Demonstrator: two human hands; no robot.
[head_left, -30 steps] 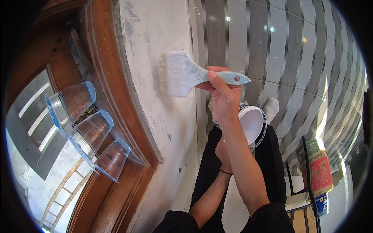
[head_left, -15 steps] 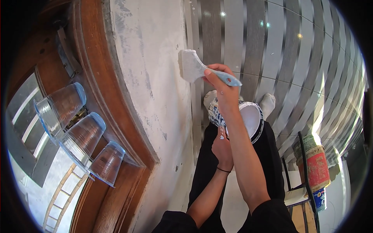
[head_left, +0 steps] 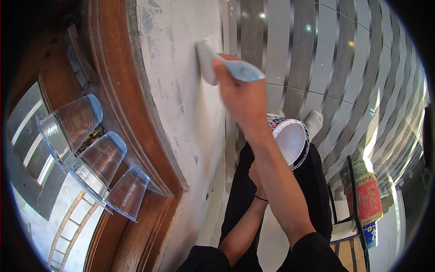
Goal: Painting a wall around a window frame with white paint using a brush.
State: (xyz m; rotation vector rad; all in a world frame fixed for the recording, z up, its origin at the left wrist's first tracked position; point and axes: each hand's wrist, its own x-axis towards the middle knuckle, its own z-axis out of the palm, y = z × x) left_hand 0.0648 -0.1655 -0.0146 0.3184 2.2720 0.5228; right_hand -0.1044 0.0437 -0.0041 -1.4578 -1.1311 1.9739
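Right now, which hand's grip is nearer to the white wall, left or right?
Right: the right grip holds the paintbrush at the wall. The left grip is farther from it, low beside the paint tub and partly hidden.

At upper centre, the right hand [head_left: 242, 102] grips a blue-handled paintbrush [head_left: 240, 70], its head at the patchy white wall [head_left: 170, 81]. Lower centre, the left hand [head_left: 254, 175] is partly hidden beside a white-lined tub [head_left: 291, 141]. Three clear cups [head_left: 103, 155] stand out at left; striped floor [head_left: 299, 45] spans the upper right.
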